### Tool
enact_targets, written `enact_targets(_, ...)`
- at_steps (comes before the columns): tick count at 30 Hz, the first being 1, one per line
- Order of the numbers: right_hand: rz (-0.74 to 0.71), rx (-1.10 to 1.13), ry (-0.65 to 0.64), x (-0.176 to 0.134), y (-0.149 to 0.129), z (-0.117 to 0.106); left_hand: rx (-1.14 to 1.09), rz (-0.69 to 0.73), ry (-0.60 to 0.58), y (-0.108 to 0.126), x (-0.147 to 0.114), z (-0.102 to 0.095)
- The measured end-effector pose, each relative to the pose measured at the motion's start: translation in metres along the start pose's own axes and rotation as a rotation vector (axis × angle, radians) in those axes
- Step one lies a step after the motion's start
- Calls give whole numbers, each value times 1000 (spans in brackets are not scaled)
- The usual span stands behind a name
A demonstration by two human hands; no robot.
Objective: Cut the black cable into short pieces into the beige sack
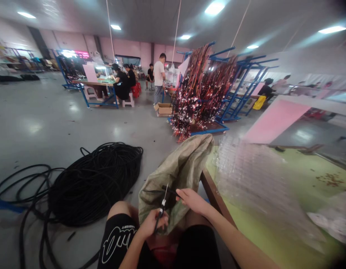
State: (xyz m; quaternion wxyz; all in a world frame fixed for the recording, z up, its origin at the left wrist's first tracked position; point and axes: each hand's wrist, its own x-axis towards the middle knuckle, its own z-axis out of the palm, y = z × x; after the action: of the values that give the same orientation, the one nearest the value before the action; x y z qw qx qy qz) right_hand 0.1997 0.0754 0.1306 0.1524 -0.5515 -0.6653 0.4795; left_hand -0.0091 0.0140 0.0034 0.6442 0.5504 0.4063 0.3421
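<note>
Left hand [153,223] grips slim pointed tool [163,203] | right hand [192,199] pinches black strip [171,191] | both over open sack [173,166]

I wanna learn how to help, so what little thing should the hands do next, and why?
Perhaps the right hand should hold the black piece steady, because the thin tool in the left hand crosses it in this view. I can't tell whether they touch.

1 head-worn view, forward and downward
</note>
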Motion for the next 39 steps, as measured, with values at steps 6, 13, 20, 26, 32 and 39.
enact_targets(6,76,-4,-80,-3,-4,5,-24,40,-29,5,-1,5)
enact_targets(13,-61,-565,216,-10,-16,6,-3,-52,30,13,-1,2)
enact_targets(20,-19,-722,290,-11,-23,9,-54,-48,-32,15,-4,2)
enact_targets(26,-73,-624,175,-9,-21,11,-124,-1,-158,21,-8,3)
enact_targets(32,38,-145,-67,-4,-10,4,-163,19,-141,10,-5,5)
enact_targets(39,16,-121,46,-3,-4,-1,-44,-14,-65,12,-3,9)
